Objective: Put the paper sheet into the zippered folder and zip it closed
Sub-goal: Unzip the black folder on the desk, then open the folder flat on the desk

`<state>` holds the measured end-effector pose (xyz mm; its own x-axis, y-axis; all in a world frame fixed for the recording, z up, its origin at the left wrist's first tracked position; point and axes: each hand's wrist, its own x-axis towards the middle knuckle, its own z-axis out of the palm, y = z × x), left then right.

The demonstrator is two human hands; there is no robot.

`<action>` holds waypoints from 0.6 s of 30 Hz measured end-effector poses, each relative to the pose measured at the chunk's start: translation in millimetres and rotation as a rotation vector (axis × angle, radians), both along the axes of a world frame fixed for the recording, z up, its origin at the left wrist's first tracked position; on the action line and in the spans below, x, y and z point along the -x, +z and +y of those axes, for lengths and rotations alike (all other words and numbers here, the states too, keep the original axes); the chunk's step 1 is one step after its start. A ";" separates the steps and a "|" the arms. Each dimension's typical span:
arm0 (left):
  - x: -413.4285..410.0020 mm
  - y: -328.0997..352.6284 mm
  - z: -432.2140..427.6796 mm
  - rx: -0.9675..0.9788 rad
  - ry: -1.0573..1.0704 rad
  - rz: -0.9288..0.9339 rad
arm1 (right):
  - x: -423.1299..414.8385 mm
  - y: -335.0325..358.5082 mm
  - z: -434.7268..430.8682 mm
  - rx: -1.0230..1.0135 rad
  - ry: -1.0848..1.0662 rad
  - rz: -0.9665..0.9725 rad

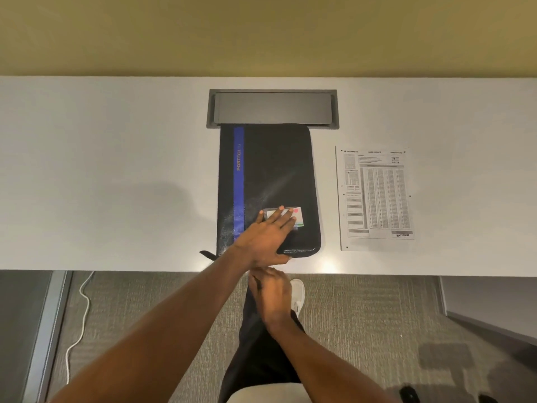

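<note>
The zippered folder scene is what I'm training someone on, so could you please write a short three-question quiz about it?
1. True or false: the paper sheet is already inside the zippered folder.
2. Which hand lies flat on the folder: A) left hand, B) right hand, C) neither?
3. Fill in: the sheet lies on the table to the ____ of the folder, not touching it.

Key:
1. False; it lies flat on the table.
2. A; the right hand sits at the table's near edge.
3. right
</note>
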<state>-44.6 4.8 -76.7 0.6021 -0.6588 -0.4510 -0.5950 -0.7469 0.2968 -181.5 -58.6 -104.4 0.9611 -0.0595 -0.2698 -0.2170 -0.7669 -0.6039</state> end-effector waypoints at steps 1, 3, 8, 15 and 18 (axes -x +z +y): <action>0.8 0.6 -1.0 0.001 0.001 -0.008 | -2.0 2.6 8.3 -0.008 0.060 0.001; 2.8 1.0 -1.8 -0.007 -0.001 -0.021 | -8.3 10.8 23.2 -0.008 0.160 0.042; 11.6 1.4 -5.7 -0.081 -0.005 -0.029 | -13.2 -12.2 43.3 0.137 0.332 0.143; 49.5 7.9 -36.6 -0.049 0.137 -0.078 | 17.5 -26.6 -1.9 0.071 0.419 0.208; 51.2 16.7 -42.1 -0.049 0.179 -0.070 | 27.1 -13.8 -39.2 0.138 0.268 0.115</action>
<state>-95.7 -37.3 -60.0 0.7384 -0.5173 -0.4326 -0.4696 -0.8549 0.2205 -208.6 -97.8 -118.2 0.9112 0.1482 -0.3843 -0.0569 -0.8788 -0.4738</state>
